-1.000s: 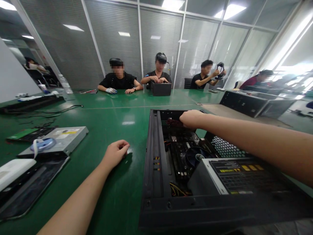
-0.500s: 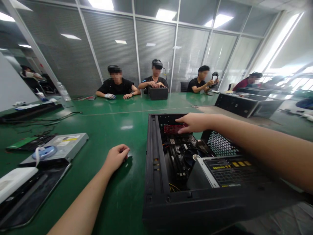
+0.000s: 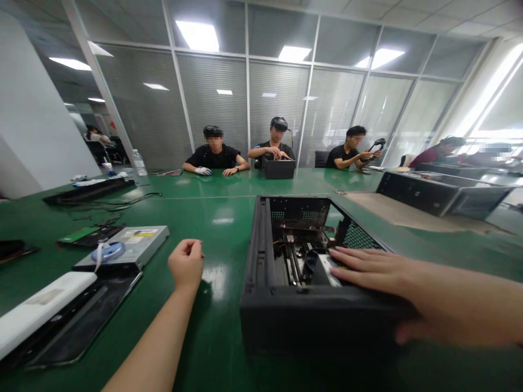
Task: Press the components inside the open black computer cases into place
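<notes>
An open black computer case (image 3: 261, 316) lies on its side in front of me. My right hand (image 3: 368, 272) rests palm down, fingers stretched out, over its near right part. Those fingers touch or cover the silver-sided power supply (image 3: 324, 270); contact is hard to tell. Just left of the power supply is a dark round fan (image 3: 312, 261). Left of the case, my left hand (image 3: 188, 264) is curled into a fist at the table, and what is inside it, if anything, is hidden.
An optical drive (image 3: 153, 245) with a blue roll (image 3: 108, 251) on it, a white power strip (image 3: 57, 296) and a black panel (image 3: 85, 332) lie at left. Another case (image 3: 412, 193) stands on cardboard (image 3: 379, 206) at right. Several people sit across the green table (image 3: 220, 207).
My right hand has moved back from a red circuit board at the case's far wall to the power supply; the red board no longer shows clearly. The view has turned left and up.
</notes>
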Motion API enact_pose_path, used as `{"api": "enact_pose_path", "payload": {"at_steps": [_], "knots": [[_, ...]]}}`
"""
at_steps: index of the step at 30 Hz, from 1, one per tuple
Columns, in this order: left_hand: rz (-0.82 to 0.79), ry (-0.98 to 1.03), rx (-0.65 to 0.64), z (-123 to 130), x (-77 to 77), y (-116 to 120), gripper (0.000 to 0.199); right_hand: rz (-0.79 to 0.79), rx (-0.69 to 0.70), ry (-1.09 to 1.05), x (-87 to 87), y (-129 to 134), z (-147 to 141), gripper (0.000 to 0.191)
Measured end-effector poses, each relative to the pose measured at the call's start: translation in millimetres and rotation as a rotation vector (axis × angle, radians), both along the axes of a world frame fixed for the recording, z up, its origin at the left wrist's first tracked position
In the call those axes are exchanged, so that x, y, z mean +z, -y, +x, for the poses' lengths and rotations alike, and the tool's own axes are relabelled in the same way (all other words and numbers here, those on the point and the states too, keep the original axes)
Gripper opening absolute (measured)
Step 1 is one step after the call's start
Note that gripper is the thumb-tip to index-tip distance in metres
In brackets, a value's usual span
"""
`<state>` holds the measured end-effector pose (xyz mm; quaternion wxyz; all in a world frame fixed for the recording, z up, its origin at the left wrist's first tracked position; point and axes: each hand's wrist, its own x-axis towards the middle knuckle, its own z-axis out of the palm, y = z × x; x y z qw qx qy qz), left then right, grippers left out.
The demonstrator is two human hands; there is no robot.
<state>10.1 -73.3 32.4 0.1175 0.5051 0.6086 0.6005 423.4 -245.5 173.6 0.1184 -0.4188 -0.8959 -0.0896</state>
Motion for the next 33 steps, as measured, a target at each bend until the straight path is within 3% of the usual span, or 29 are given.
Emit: {"api": "enact_pose_path", "payload": {"at_steps": [2, 4, 7, 10, 14, 17, 28, 31, 33], "knots": [[0.006, 0.054, 0.082, -9, -0.8, -1, 0.023, -0.181, 0.134, 0.159, 15.3, -59, -14, 0.098], [-0.016, 0.020, 0.085, -13, -2.2, -2, 0.023, -0.122, 0.068, 0.119, 14.0, -124, -36, 0.098], [-0.028, -0.142, 0.050, -14, -2.6, -2, 0.023, 0.125, -0.215, -0.080, -17.9, -200, -84, 0.077], [-0.051, -0.222, 0.022, -12, -1.7, -2, 0.024, 0.181, -0.357, -0.208, -64.5, -232, -130, 0.073], [-0.074, -0.236, -0.046, -12, -1.6, -3, 0.022, 0.046, -0.271, -0.248, -114.6, -227, -157, 0.066], [-0.077, -0.250, -0.084, -10, -1.7, -3, 0.023, -0.064, -0.232, -0.266, -133.6, -211, -149, 0.056], [-0.118, -0.231, -0.129, -7, -1.6, -4, 0.024, -0.164, -0.185, -0.478, -134.2, -117, -55, 0.032], [-0.136, -0.210, -0.166, -4, -1.7, -4, 0.024, -0.147, -0.178, -0.600, -138.1, -110, -34, 0.029], [-0.161, -0.218, -0.208, -2, -2.6, -4, 0.024, -0.133, -0.174, -0.673, -140.7, -115, -27, 0.038]]}}
